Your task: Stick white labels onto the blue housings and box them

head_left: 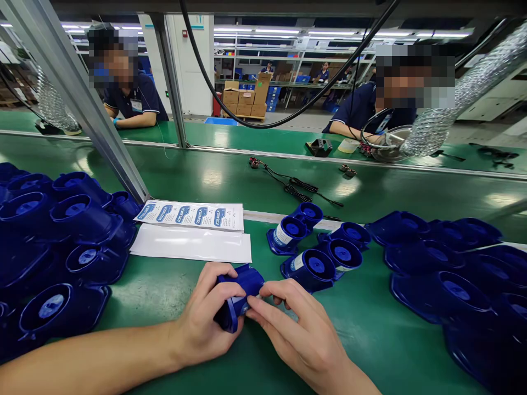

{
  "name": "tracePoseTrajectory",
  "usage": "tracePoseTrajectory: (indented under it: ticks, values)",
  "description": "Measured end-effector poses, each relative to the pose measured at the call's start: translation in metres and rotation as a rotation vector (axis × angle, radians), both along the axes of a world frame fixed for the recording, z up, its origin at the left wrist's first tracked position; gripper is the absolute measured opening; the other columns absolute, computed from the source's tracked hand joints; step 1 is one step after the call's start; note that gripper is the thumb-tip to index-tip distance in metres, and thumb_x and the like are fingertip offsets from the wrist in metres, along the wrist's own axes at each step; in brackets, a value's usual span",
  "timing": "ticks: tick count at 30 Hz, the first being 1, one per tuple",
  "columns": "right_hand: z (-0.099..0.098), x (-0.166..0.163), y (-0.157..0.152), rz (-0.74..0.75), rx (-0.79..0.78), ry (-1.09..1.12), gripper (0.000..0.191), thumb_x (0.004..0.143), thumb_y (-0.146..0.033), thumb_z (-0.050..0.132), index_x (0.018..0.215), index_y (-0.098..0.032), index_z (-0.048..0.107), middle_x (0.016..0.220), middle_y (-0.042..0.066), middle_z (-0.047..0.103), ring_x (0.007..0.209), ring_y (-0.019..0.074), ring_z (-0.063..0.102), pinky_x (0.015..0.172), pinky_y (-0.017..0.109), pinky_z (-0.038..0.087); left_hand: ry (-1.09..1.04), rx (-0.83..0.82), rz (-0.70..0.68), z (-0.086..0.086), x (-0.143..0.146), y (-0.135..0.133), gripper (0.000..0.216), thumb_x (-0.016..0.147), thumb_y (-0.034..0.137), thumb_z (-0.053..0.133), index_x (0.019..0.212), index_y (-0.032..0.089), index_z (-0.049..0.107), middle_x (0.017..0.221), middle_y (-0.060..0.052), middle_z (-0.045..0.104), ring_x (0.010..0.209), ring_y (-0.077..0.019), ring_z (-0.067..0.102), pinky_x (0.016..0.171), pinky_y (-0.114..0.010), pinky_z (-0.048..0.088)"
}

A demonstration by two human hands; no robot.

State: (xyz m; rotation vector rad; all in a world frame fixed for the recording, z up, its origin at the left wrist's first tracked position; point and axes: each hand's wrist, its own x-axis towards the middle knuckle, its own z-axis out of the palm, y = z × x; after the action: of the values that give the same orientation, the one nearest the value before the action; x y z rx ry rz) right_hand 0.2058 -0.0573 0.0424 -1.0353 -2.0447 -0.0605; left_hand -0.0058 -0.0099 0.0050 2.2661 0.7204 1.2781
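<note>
In front of me, my left hand (209,312) is wrapped round a blue plastic housing (250,281), which lies tilted on its side above the bench. The fingers of my right hand (294,323) are pinched together against the housing's near right side. A small part of a label (245,308) shows under those fingertips; the rest is hidden. Just beyond are several blue housings (316,269) with white and blue labels on their sides. A sheet of printed labels (191,215) lies past my left hand, with a blank white strip (191,243) nearer me.
Many blue housings crowd the left (74,214) and right (444,285) of the green bench (164,296). A metal post (82,93) rises at left. Black cables (298,189) lie across the rail. Two co-workers sit opposite, near a silver duct (436,126).
</note>
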Motion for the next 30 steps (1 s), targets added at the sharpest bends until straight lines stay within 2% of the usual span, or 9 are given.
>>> tracePoseTrajectory:
  ticks: [5,9,15,18,22,25,30]
  values:
    - [-0.001,-0.001,-0.001,-0.006,-0.067,-0.014,0.016,0.099,-0.003,0.067,0.103,-0.018,0.071,0.099,0.010,0.068,0.082,0.0196,0.058,0.066,0.033,0.050,0.049,0.073,-0.004,0.002,-0.001,0.001,0.043,0.083,-0.001,0.066,0.120,0.022,0.061,0.125,-0.012,0.056,0.113,-0.0272,0.058,0.095,-0.042,0.055]
    - [-0.002,0.001,0.000,0.023,-0.147,-0.046,0.014,0.101,-0.005,0.063,0.095,-0.018,0.068,0.100,0.010,0.066,0.083,0.0206,0.058,0.067,0.034,0.050,0.119,0.150,-0.043,0.001,-0.002,0.002,0.043,0.083,-0.004,0.063,0.118,0.021,0.062,0.123,-0.012,0.057,0.111,-0.0273,0.058,0.094,-0.043,0.054]
    - [-0.005,0.006,0.002,0.078,-0.224,-0.075,0.016,0.100,-0.004,0.062,0.093,-0.018,0.064,0.098,0.009,0.066,0.084,0.0216,0.059,0.067,0.035,0.051,0.142,0.098,-0.090,0.002,-0.001,0.003,0.042,0.084,-0.002,0.064,0.119,0.021,0.061,0.123,-0.012,0.057,0.109,-0.0273,0.058,0.092,-0.044,0.054]
    - [-0.007,0.006,0.003,0.064,-0.164,-0.069,0.012,0.101,-0.006,0.065,0.102,-0.017,0.068,0.101,0.011,0.069,0.085,0.0219,0.063,0.069,0.036,0.054,0.112,0.041,-0.074,0.003,0.000,0.004,0.044,0.084,-0.001,0.065,0.121,0.021,0.061,0.122,-0.012,0.057,0.109,-0.0270,0.058,0.092,-0.043,0.054]
    - [-0.008,0.005,0.005,0.039,0.023,-0.060,0.030,0.096,0.000,0.071,0.122,-0.015,0.072,0.108,0.014,0.076,0.091,0.0232,0.070,0.073,0.038,0.058,0.041,-0.004,-0.038,0.006,0.000,0.005,0.045,0.084,0.002,0.068,0.125,0.021,0.059,0.122,-0.012,0.057,0.111,-0.0261,0.059,0.094,-0.041,0.055]
    - [-0.011,0.006,0.006,0.060,0.064,-0.042,0.033,0.093,0.004,0.074,0.120,-0.015,0.074,0.108,0.015,0.079,0.091,0.0241,0.072,0.073,0.038,0.059,0.029,-0.002,-0.029,0.006,0.000,0.005,0.045,0.085,0.002,0.069,0.124,0.021,0.059,0.122,-0.011,0.057,0.112,-0.0255,0.059,0.094,-0.040,0.054]
    - [-0.014,0.006,0.007,0.089,0.036,0.010,0.031,0.091,0.005,0.074,0.114,-0.015,0.076,0.108,0.016,0.078,0.090,0.0243,0.070,0.071,0.039,0.058,0.035,0.013,-0.041,0.004,-0.001,0.006,0.047,0.084,0.000,0.068,0.125,0.021,0.059,0.122,-0.011,0.057,0.112,-0.0262,0.059,0.095,-0.041,0.054]
